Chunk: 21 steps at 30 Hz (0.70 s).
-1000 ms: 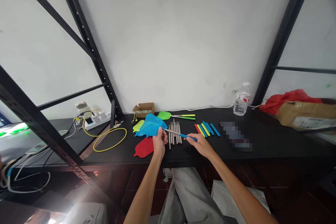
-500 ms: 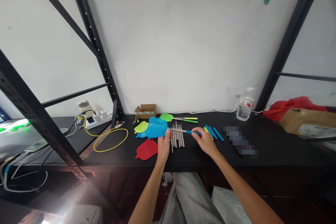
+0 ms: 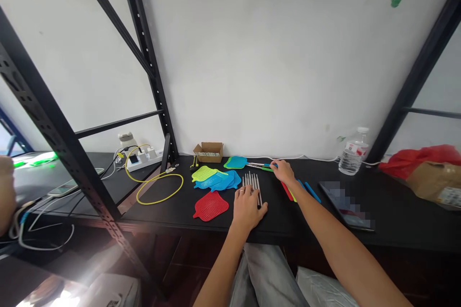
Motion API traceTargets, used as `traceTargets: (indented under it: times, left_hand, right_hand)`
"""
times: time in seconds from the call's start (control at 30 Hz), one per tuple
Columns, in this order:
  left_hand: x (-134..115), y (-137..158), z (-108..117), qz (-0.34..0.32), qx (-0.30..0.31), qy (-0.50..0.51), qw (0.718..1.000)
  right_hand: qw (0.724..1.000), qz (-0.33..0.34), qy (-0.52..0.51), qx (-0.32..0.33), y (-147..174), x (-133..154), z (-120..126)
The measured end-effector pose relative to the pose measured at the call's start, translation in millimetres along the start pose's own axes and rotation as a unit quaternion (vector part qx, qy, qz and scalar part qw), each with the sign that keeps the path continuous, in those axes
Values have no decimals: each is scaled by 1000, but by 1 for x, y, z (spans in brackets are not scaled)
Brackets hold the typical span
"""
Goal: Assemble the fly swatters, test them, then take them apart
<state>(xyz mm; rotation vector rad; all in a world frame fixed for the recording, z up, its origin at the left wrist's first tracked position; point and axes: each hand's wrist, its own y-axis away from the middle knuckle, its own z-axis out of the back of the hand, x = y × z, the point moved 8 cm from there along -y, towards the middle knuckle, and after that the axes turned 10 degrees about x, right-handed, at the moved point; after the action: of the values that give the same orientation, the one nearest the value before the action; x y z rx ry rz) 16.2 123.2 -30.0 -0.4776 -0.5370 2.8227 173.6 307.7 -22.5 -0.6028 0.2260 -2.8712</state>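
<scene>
My right hand (image 3: pixel 283 171) is closed on the handle end of a blue fly swatter (image 3: pixel 236 162), whose head lies over a green one at the back of the table. My left hand (image 3: pixel 248 206) rests with fingers stretched over a row of thin metal rods (image 3: pixel 252 180), thumb apart. Left of the rods lie loose swatter heads: several blue ones (image 3: pixel 221 181) overlapping, a yellow-green one (image 3: pixel 203 173) and a red one (image 3: pixel 213 206). Beside my right forearm are loose grips, one red (image 3: pixel 287 192) and some blue (image 3: pixel 312 192), partly hidden by the arm.
A small cardboard box (image 3: pixel 209 152) stands by the wall. A yellow cable (image 3: pixel 182 187) loops at left, near a power strip (image 3: pixel 146 159). To the right are a water bottle (image 3: pixel 354 151), a dark flat device (image 3: pixel 345 206) and a red bag (image 3: pixel 419 160). Black posts (image 3: pixel 151 72) flank the table.
The blue swatter has gone from between both hands to the back, onto the green one. My left hand has let go of it and moved right onto the rods. The view has shifted slightly.
</scene>
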Motion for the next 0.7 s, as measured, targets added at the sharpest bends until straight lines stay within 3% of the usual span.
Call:
traceTargets:
  times: [0.27, 0.4, 0.53, 0.7]
  left_hand:
    - [4, 0, -1, 20, -3, -15, 1000]
    - [4, 1, -4, 28, 6, 1, 1000]
    - [2, 0, 0, 21, -11, 12, 1000]
    - [37, -11, 27, 69, -33, -4, 997]
  right_hand:
    - [997, 11, 74, 11, 6, 3, 0]
    - [996, 42, 83, 14, 29, -1, 20]
    - [992, 55, 100, 61, 63, -10, 34]
    - [988, 20, 99, 117, 97, -24, 44]
